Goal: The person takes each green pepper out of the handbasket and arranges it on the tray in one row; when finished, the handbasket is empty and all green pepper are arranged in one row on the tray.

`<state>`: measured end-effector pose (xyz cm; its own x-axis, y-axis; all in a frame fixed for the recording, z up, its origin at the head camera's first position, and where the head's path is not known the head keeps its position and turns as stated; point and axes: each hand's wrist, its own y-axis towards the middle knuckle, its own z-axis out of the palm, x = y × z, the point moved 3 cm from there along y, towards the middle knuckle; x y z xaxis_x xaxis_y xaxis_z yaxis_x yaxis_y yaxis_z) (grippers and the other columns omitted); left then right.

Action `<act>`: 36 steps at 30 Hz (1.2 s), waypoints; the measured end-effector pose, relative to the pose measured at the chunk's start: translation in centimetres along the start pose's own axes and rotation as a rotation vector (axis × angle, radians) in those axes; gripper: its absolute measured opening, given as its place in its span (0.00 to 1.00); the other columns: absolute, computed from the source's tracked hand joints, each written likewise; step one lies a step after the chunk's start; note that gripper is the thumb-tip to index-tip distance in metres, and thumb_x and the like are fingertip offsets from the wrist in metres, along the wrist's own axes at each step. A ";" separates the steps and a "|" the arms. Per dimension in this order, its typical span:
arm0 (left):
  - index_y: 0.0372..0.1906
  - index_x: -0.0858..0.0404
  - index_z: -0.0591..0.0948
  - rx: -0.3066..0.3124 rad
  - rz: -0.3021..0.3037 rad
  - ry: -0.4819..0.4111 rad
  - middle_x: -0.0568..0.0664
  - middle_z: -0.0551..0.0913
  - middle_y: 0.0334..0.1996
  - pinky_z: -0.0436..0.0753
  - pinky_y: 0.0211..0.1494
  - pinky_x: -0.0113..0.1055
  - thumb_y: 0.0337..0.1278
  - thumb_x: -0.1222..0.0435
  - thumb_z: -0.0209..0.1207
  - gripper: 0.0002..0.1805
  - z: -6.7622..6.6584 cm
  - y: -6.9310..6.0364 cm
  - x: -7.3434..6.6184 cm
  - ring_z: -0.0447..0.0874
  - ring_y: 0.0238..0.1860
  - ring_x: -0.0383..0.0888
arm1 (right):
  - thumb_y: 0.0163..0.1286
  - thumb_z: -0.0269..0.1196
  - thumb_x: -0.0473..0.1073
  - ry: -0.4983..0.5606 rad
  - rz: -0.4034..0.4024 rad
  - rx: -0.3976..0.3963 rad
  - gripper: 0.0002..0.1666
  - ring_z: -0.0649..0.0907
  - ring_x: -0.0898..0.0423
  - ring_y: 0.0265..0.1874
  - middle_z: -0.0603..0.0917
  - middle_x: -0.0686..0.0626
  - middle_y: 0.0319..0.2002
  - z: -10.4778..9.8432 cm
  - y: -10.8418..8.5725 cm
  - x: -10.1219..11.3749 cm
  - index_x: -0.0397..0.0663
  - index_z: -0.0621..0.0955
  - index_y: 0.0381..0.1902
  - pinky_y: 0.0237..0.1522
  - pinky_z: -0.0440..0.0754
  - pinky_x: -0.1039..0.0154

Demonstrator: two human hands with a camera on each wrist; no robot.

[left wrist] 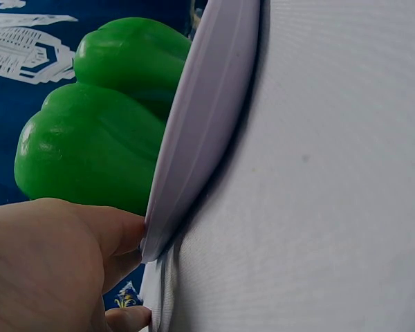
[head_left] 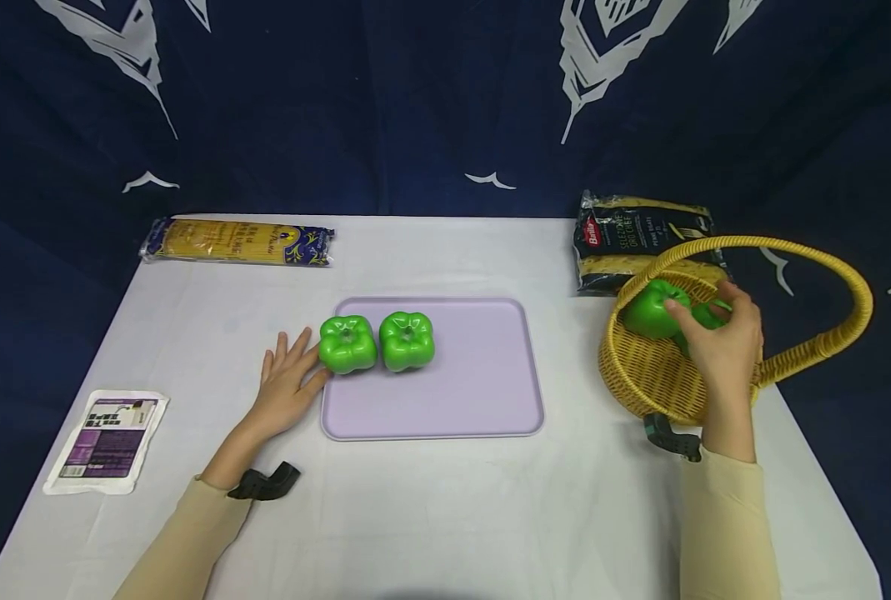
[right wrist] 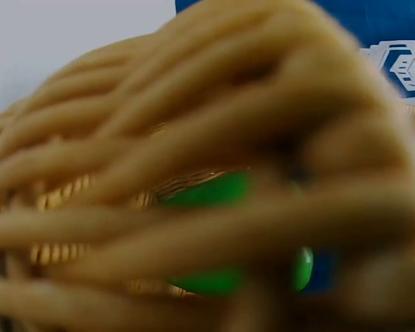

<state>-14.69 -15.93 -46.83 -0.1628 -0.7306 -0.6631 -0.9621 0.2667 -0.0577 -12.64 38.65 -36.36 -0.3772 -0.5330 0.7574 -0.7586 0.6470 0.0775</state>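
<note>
Two green bell peppers, a left one (head_left: 347, 343) and a right one (head_left: 407, 341), sit side by side on a lilac tray (head_left: 445, 408). My left hand (head_left: 286, 392) lies with fingers spread at the tray's left edge, its fingertips by the left pepper. In the left wrist view the thumb touches the tray rim (left wrist: 200, 131). My right hand (head_left: 723, 342) reaches into a yellow wicker basket (head_left: 651, 379) and grips a green bell pepper (head_left: 708, 315), partly hidden by the hand. Another green pepper (head_left: 651, 310) lies beside it. Basket weave blocks most of the right wrist view.
The basket's tall handle (head_left: 858, 300) arches to the right of my right hand. Behind the basket lies a black Barilla pasta pack (head_left: 633, 233). A yellow and blue pasta pack (head_left: 235, 242) rests at the back left, and a white and purple packet (head_left: 106, 442) at the left.
</note>
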 end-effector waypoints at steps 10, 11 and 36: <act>0.73 0.64 0.63 0.003 -0.008 0.004 0.67 0.45 0.77 0.25 0.73 0.64 0.72 0.56 0.48 0.30 0.0 0.0 0.0 0.24 0.77 0.67 | 0.65 0.65 0.56 -0.020 -0.039 0.023 0.45 0.69 0.47 0.69 0.62 0.45 0.72 1.2 0.2 -0.2 0.51 0.61 0.75 0.67 0.71 0.50; 0.73 0.64 0.63 0.004 -0.009 0.002 0.67 0.45 0.77 0.25 0.73 0.64 0.72 0.56 0.48 0.30 0.0 -0.1 0.0 0.24 0.77 0.67 | 0.65 0.65 0.56 -0.020 -0.045 0.025 0.45 0.69 0.46 0.70 0.62 0.44 0.72 1.3 0.2 -0.2 0.50 0.61 0.75 0.67 0.71 0.49; 0.72 0.64 0.65 -0.020 0.012 0.001 0.67 0.47 0.77 0.26 0.73 0.65 0.72 0.56 0.48 0.29 -0.1 -0.1 -0.3 0.26 0.76 0.69 | 0.64 0.68 0.50 -0.008 -0.141 -0.011 0.43 0.69 0.39 0.66 0.67 0.38 0.69 1.8 0.2 -0.2 0.43 0.65 0.72 0.71 0.57 0.47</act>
<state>-14.61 -15.83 -46.55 -0.1742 -0.7281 -0.6629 -0.9642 0.2627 -0.0351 -13.68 37.97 -37.66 -0.2710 -0.6234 0.7335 -0.7987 0.5709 0.1901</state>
